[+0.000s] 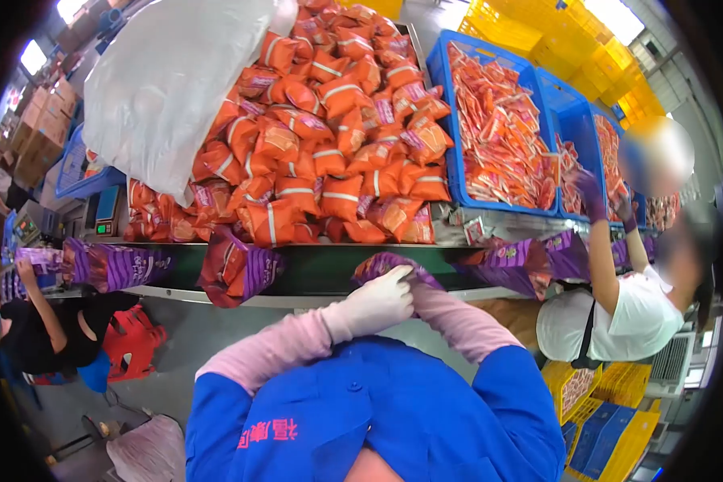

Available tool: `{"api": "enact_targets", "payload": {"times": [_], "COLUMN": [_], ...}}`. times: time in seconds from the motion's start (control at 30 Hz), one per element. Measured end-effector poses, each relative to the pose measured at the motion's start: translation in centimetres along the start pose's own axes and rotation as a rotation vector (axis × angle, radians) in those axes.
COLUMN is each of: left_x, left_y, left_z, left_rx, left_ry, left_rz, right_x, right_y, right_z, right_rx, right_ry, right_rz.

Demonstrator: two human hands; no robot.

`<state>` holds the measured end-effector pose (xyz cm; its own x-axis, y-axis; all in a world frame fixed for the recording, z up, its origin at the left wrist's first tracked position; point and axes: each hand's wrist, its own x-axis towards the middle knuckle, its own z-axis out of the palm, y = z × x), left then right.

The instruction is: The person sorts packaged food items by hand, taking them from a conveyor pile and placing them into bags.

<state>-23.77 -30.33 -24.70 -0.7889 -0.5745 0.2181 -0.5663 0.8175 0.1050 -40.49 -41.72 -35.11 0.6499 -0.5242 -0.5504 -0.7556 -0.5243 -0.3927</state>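
Note:
My left hand (375,305), in a white glove, reaches across with curled fingers at the near edge of a purple packaging bag (390,263) on the green conveyor belt. Its fingers look closed on the bag's edge, right beside my right wrist. My right forearm (450,317), in a pink sleeve, runs up to the same bag. The right hand itself is hidden behind the left fingers and the bag. To the left on the belt stands another purple bag (259,271) with orange packets showing at its opening.
Beyond the belt (317,273) lies a big heap of orange pillow packets (329,153), partly under a clear plastic sheet (173,80). Blue crates (450,120) of flat sachets stand at right. More purple bags (510,261) line the belt. A co-worker (618,313) reaches in at right; another person (52,329) sits left.

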Motion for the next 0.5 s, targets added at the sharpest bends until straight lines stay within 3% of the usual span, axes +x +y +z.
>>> {"api": "enact_targets", "payload": {"times": [0.07, 0.13, 0.17, 0.2, 0.27, 0.3, 0.33, 0.37, 0.43, 0.47, 0.5], "left_x": [-2.8, -4.8, -6.2, -7.4, -9.6, -10.4, -11.0, -11.5, -12.4, -12.8, -13.2], "left_y": [-0.7, -0.9, -0.8, -0.5, -0.6, -0.7, -0.8, -1.0, -1.2, -1.2, -1.3], "left_z": [-0.4, -2.0, -3.1, -4.0, -5.3, -5.6, -6.2, -6.2, -6.0, -5.8, -5.7], "left_rx": [-0.042, -0.066, -0.038, -0.021, -0.013, 0.001, -0.003, -0.006, -0.005, 0.007, 0.019], "left_ry": [0.171, 0.163, 0.181, 0.193, 0.159, 0.14, 0.115, 0.096, 0.07, 0.073, 0.079], "left_rz": [-0.067, -0.073, -0.124, -0.181, -0.252, -0.274, -0.296, -0.317, -0.331, -0.377, -0.424], "right_x": [0.5, 0.2, -1.7, -4.9, -5.8, -5.1, -2.6, 0.2, 7.4, 7.9, 9.2], "right_y": [-2.3, -4.5, -11.6, -14.6, -13.7, -12.7, -10.3, -6.9, 0.5, 0.1, 1.5], "right_z": [0.7, -0.1, -7.4, -11.8, -15.3, -16.1, -15.8, -16.0, -11.4, -9.8, -6.7], "right_rx": [-0.045, -0.108, -0.271, -0.112, 0.225, 0.349, 0.286, -0.064, -0.501, -0.614, -0.528], "right_ry": [-0.019, -0.037, -0.505, -0.314, 0.02, 0.281, 0.513, 0.503, 0.209, 0.067, 0.132], "right_rz": [-0.147, -0.277, -0.072, -0.144, -0.536, -0.557, -0.392, -0.293, -0.013, 0.111, 0.167]}}
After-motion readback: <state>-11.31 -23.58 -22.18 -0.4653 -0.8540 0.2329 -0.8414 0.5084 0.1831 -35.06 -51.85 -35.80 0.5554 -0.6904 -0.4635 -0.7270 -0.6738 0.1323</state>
